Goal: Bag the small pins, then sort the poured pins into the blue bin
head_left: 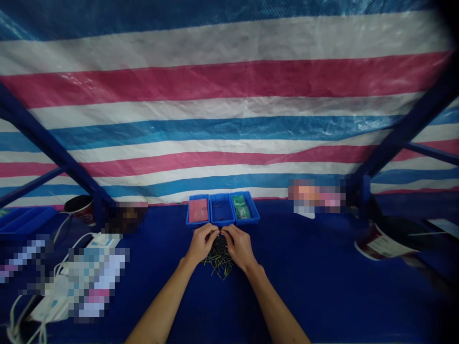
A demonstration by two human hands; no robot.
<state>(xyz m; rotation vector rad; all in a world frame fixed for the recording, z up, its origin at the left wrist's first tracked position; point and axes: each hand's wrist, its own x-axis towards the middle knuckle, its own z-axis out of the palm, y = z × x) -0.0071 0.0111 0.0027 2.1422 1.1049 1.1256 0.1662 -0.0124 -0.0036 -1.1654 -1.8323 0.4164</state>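
While the left hand [202, 243] and right hand [238, 247] curl inward, their fingertips [218, 232] meet at the centre; whether they grip a small piece cannot be determined from this view. Directly below and touching the hands lies a loose pile of thin dark rods [218, 260] with yellowish ends, on a blue table cover [304, 272]. Just ahead stand three adjoining blue plastic trays: the left tray [193, 220] holds a pink flat item [198, 210], the middle tray [222, 209] a few dark pieces, and the right tray [249, 215] a green packet [240, 206]. Well apart on the left stands a paper cup [79, 209]; on the right, a bucket [385, 237]. A striped tarpaulin [229, 81] hangs behind.
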